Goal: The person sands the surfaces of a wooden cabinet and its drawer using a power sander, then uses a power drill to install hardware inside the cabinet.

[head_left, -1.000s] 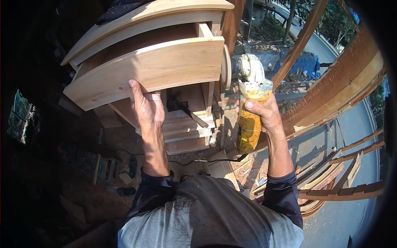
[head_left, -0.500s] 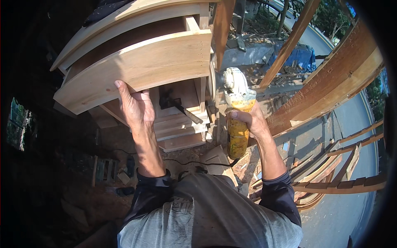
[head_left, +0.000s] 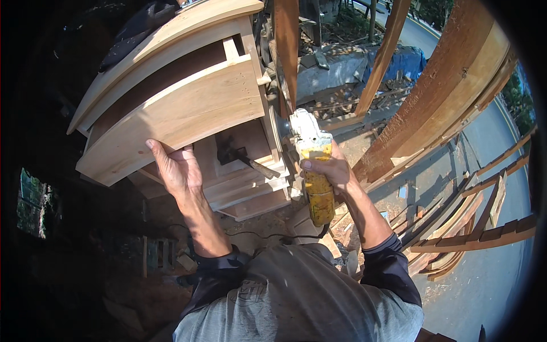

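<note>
A pale wooden drawer (head_left: 188, 108) with a curved front sticks out of a wooden cabinet (head_left: 188, 23). My left hand (head_left: 181, 170) grips the lower edge of its front, thumb on the face and fingers underneath. A yellow angle grinder (head_left: 319, 194) with a whitish head is in my right hand (head_left: 337, 171), fingers wrapped round its body. Its disc (head_left: 280, 124) stands edge-on at the drawer's right side; whether it touches the wood I cannot tell. Below the drawer, a dark-headed tool with a wooden handle (head_left: 263, 169) lies in the cabinet's opening.
A dark cord (head_left: 268, 235) runs from the grinder across the littered ground. Upright wooden posts (head_left: 286, 51) and a thick curved timber (head_left: 427, 91) stand to the right. Curved wooden pieces (head_left: 456, 228) are stacked beside the road (head_left: 484, 279). Dark cloth (head_left: 137, 31) lies on the cabinet top.
The whole view has shifted and tilted, so the cabinet and drawer appear further left and more slanted. Both hands keep their grips, and the grinder stays beside the drawer's right side.
</note>
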The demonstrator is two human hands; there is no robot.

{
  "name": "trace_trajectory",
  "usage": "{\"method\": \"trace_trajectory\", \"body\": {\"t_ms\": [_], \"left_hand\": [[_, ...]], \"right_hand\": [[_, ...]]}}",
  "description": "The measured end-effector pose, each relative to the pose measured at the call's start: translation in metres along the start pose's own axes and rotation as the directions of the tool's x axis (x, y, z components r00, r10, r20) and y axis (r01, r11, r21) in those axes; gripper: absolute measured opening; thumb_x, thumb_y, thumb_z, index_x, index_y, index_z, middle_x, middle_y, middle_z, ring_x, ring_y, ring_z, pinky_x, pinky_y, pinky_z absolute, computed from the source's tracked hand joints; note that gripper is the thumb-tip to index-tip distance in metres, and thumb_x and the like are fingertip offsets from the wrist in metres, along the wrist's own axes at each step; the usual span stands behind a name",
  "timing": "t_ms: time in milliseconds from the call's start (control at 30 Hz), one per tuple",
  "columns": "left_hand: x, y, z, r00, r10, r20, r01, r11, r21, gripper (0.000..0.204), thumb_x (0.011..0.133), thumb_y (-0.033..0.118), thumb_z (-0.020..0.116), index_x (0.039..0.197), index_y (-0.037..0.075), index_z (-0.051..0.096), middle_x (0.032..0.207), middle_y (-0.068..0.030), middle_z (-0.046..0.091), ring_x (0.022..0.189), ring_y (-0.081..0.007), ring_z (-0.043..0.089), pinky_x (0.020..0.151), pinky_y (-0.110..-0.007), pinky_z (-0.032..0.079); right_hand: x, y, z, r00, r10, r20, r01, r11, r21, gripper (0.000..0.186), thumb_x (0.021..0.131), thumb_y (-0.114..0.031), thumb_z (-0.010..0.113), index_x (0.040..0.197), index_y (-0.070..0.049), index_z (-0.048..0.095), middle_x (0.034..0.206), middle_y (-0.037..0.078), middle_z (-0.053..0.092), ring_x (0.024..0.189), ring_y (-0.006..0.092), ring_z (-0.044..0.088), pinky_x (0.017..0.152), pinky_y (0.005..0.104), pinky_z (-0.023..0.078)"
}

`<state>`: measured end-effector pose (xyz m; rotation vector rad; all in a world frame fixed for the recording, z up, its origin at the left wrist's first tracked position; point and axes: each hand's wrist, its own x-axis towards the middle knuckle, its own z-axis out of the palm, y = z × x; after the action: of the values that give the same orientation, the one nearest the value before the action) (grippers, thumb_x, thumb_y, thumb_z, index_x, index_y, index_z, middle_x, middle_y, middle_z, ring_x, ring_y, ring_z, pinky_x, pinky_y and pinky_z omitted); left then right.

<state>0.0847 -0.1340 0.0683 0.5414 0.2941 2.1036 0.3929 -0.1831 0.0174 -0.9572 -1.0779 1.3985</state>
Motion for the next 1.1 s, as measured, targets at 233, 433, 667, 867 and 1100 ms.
{"method": "trace_trajectory", "body": {"t_ms": [233,433,667,867,1100], "left_hand": [[0.001,0.002,-0.001,1.000,0.030,-0.004,-0.029,0.999,0.037,0.050,0.097,0.035,0.061,0.137,0.009,0.051,0.139,-0.0068,0.055,0.130,-0.0229,0.049,0.112,-0.051,0.038],[0.002,-0.001,-0.005,1.000,0.024,0.011,-0.024,1.000,0.013,0.049,0.097,0.033,0.062,0.137,0.007,0.050,0.139,-0.0073,0.055,0.129,-0.0226,0.050,0.112,-0.049,0.039],[0.000,-0.001,-0.003,1.000,0.020,0.001,-0.020,1.000,0.015,0.048,0.097,0.033,0.063,0.136,0.009,0.050,0.138,-0.0057,0.055,0.129,-0.0228,0.049,0.109,-0.049,0.041],[0.001,-0.006,0.001,1.000,0.025,-0.015,-0.025,0.999,0.026,0.047,0.098,0.033,0.061,0.137,0.009,0.050,0.138,-0.0056,0.055,0.129,-0.0228,0.050,0.110,-0.049,0.041],[0.004,-0.002,-0.001,0.997,0.063,-0.049,-0.061,0.997,0.048,0.047,0.098,0.033,0.060,0.137,0.009,0.050,0.137,-0.0056,0.056,0.129,-0.0225,0.050,0.111,-0.048,0.040]], "right_hand": [[0.009,-0.067,0.018,0.985,-0.167,0.047,0.168,0.986,-0.009,0.063,0.071,-0.013,0.081,0.124,0.002,0.049,0.098,0.010,0.065,0.084,0.0193,0.067,0.076,0.0343,0.057],[0.023,-0.094,0.025,0.948,-0.305,0.096,0.315,0.942,-0.117,0.060,0.072,-0.016,0.081,0.121,0.005,0.054,0.095,0.012,0.068,0.075,0.0202,0.070,0.072,0.0326,0.059],[0.023,-0.075,0.022,0.986,-0.103,0.128,0.108,0.994,-0.032,0.078,0.068,-0.016,0.086,0.131,0.002,0.043,0.111,0.011,0.062,0.093,0.0179,0.064,0.077,0.0340,0.056],[0.020,-0.058,0.015,0.996,-0.064,0.068,0.070,0.994,-0.083,0.079,0.067,-0.015,0.086,0.132,0.000,0.043,0.115,0.009,0.060,0.101,0.0185,0.061,0.086,0.0353,0.053],[0.017,-0.016,0.008,1.000,0.030,0.009,-0.028,0.991,-0.134,0.083,0.064,-0.018,0.088,0.133,-0.001,0.044,0.117,0.009,0.060,0.109,0.0196,0.057,0.095,0.0367,0.048]]}}
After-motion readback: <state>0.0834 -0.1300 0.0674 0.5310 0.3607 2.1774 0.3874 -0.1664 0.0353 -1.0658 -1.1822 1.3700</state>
